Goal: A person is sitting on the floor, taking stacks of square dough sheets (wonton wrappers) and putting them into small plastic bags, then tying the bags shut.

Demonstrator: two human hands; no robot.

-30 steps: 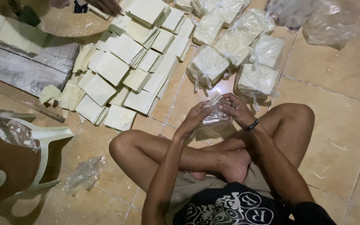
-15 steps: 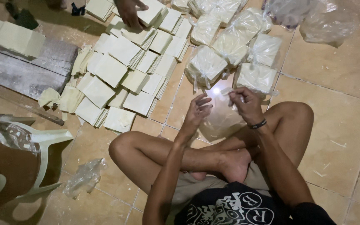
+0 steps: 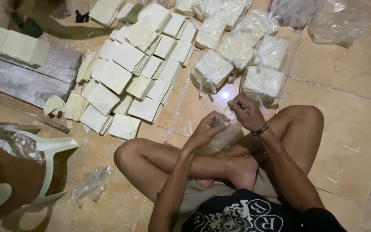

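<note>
While both hands, left [image 3: 211,125] and right [image 3: 246,112], pinch a clear plastic bag [image 3: 230,131] at the knees, six bagged stacks [image 3: 237,51] lie beyond it; many unbagged stacks [image 3: 127,81] remain leftward.

The tan tiled floor [image 3: 348,141] carries bare pale blocks [image 3: 125,77], bagged blocks [image 3: 237,51] and a crumpled bag [image 3: 91,184]
</note>
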